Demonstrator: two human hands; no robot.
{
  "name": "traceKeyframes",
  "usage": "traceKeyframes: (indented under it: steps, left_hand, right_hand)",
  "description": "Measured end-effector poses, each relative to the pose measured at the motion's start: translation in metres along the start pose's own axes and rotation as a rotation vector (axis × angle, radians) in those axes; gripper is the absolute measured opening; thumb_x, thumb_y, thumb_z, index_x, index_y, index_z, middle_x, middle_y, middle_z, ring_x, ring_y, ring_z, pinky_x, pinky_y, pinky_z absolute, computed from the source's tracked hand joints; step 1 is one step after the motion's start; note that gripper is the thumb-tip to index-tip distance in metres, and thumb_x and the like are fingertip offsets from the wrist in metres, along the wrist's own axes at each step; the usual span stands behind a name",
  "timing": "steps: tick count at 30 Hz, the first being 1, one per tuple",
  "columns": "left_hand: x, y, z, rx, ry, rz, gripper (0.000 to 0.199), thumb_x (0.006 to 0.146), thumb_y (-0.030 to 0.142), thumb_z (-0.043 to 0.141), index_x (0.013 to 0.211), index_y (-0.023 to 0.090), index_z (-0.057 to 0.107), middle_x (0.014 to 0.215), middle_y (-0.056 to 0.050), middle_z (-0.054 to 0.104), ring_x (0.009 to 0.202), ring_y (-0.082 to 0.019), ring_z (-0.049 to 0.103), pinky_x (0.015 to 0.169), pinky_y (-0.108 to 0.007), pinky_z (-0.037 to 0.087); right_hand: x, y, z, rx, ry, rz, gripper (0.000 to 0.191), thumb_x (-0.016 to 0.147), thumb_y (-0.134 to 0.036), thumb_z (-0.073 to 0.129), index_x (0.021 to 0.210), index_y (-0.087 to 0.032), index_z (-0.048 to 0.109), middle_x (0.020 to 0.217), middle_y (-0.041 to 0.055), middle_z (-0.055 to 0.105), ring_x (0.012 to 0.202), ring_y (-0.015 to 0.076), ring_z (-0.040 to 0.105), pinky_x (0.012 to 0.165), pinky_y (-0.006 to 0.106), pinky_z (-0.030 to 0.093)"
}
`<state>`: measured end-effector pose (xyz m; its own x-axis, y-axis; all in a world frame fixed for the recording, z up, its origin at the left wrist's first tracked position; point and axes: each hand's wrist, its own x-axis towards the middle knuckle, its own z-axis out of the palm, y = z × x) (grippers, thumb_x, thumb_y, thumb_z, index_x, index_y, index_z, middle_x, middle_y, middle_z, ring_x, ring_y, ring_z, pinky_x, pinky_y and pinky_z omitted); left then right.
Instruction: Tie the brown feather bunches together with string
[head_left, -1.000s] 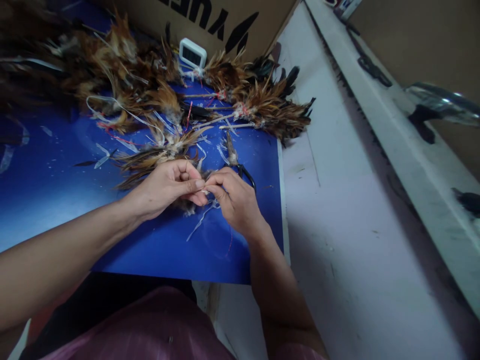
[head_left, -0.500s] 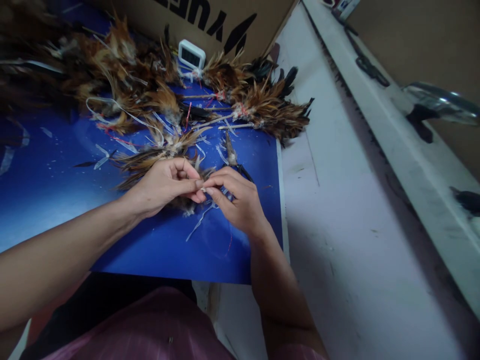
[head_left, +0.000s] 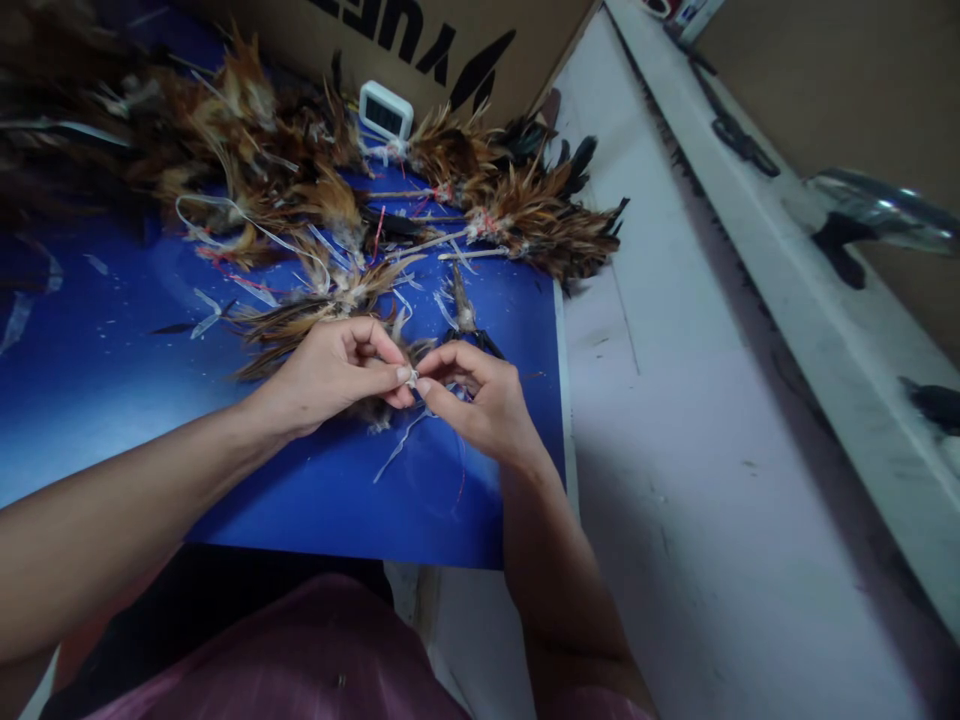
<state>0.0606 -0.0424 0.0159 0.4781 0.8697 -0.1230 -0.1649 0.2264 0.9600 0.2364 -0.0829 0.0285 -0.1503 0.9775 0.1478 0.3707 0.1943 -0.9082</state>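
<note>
My left hand (head_left: 337,375) is closed in a pinch, thumb against fingers, on a small whitish tuft (head_left: 412,377). What the tuft belongs to is too small to tell, though dark feathers show just behind the fingertips. From the other side, my right hand (head_left: 480,405) pinches at the same tuft, thumb and forefinger almost meeting my left thumb. Beneath and beyond my left hand lies a loose bunch of brown feathers (head_left: 274,330), partly covered by the hand. Black-handled scissors (head_left: 489,345) lie just beyond my right hand, next to a small grey-brown feather tuft (head_left: 463,310).
Feather bundles tied on sticks (head_left: 517,225) lie at the back right of the blue table (head_left: 330,500). A heap of brown feathers (head_left: 247,110) spreads at the back left. A white digital display (head_left: 385,110) stands before a cardboard box (head_left: 450,50). Clear plastic strips (head_left: 401,447) are scattered about.
My right fingers have drawn slightly down and right, and more of the whitish tuft shows between the fingertips. My left hand keeps its pinch in nearly the same place.
</note>
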Motion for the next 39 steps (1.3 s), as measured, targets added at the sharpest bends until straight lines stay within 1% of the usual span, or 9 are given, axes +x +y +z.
traceKeyframes:
  steps: [3, 7, 16, 19, 24, 30, 34, 39]
  left_hand:
    - [0.0, -0.0006, -0.0003, 0.009, 0.0, 0.011, 0.019, 0.071, 0.016, 0.076, 0.071, 0.015, 0.057, 0.06, -0.002, 0.07, 0.057, -0.015, 0.07, 0.057, -0.023, 0.057]
    - [0.0002, -0.0023, -0.0007, 0.027, -0.006, 0.021, 0.018, 0.072, 0.016, 0.076, 0.071, 0.014, 0.058, 0.061, -0.002, 0.071, 0.058, -0.015, 0.07, 0.058, -0.024, 0.058]
    - [-0.0014, 0.0003, 0.0012, 0.051, 0.001, 0.006, 0.017, 0.07, 0.015, 0.077, 0.071, 0.013, 0.06, 0.062, -0.003, 0.072, 0.059, -0.015, 0.071, 0.057, -0.022, 0.058]
    - [-0.0014, -0.0003, 0.0006, 0.054, -0.008, -0.001, 0.017, 0.072, 0.018, 0.077, 0.071, 0.013, 0.061, 0.063, -0.004, 0.073, 0.06, -0.015, 0.071, 0.058, -0.021, 0.058]
    - [0.0001, -0.0028, -0.0012, 0.052, -0.015, -0.012, 0.02, 0.072, 0.024, 0.079, 0.073, 0.013, 0.061, 0.065, -0.005, 0.074, 0.062, -0.017, 0.072, 0.059, -0.024, 0.06]
    - [0.0013, -0.0023, -0.001, 0.02, -0.006, -0.035, 0.019, 0.07, 0.02, 0.078, 0.071, 0.013, 0.061, 0.061, -0.004, 0.072, 0.058, -0.016, 0.071, 0.057, -0.024, 0.059]
    - [0.0005, -0.0026, -0.0002, 0.023, 0.013, -0.009, 0.017, 0.069, 0.016, 0.077, 0.07, 0.014, 0.06, 0.059, -0.003, 0.071, 0.057, -0.015, 0.07, 0.056, -0.023, 0.058]
    - [0.0005, -0.0034, 0.0003, 0.009, 0.039, 0.033, 0.02, 0.067, 0.015, 0.079, 0.07, 0.014, 0.059, 0.063, -0.002, 0.071, 0.057, -0.015, 0.07, 0.055, -0.022, 0.058]
  right_hand:
    - [0.0005, 0.0013, 0.0003, 0.066, -0.015, 0.025, 0.003, 0.081, -0.021, 0.064, 0.082, -0.018, 0.064, 0.079, 0.0001, 0.068, 0.068, 0.0101, 0.062, 0.066, 0.024, 0.052]
    - [0.0012, 0.0034, 0.0021, 0.105, -0.001, 0.056, 0.007, 0.081, -0.024, 0.065, 0.079, -0.018, 0.063, 0.075, -0.0004, 0.067, 0.067, 0.01, 0.061, 0.065, 0.024, 0.052]
    - [0.0014, 0.004, 0.0043, 0.083, 0.037, 0.037, 0.008, 0.078, -0.024, 0.068, 0.075, -0.018, 0.063, 0.071, -0.0014, 0.067, 0.063, 0.0092, 0.06, 0.061, 0.023, 0.051]
    - [0.0013, 0.0035, 0.0043, 0.053, 0.053, 0.041, 0.008, 0.078, -0.023, 0.069, 0.074, -0.018, 0.063, 0.071, -0.0015, 0.067, 0.062, 0.0093, 0.06, 0.061, 0.023, 0.051]
    - [0.0011, 0.0038, 0.0037, 0.023, 0.07, 0.029, 0.008, 0.077, -0.023, 0.069, 0.074, -0.019, 0.063, 0.071, -0.0017, 0.068, 0.062, 0.0094, 0.06, 0.061, 0.023, 0.051]
    - [0.0012, 0.0059, 0.0035, 0.069, 0.043, 0.046, 0.008, 0.078, -0.024, 0.07, 0.076, -0.018, 0.066, 0.073, -0.001, 0.069, 0.065, 0.0099, 0.062, 0.064, 0.024, 0.052]
    - [0.0016, 0.0065, 0.0024, 0.125, 0.026, 0.078, 0.01, 0.078, -0.027, 0.071, 0.079, -0.018, 0.066, 0.074, -0.0003, 0.069, 0.065, 0.0101, 0.062, 0.063, 0.024, 0.052]
    - [0.0022, 0.0049, 0.0014, 0.098, 0.001, 0.13, 0.009, 0.076, -0.025, 0.07, 0.078, -0.017, 0.067, 0.072, 0.0004, 0.069, 0.063, 0.0103, 0.061, 0.06, 0.024, 0.05]
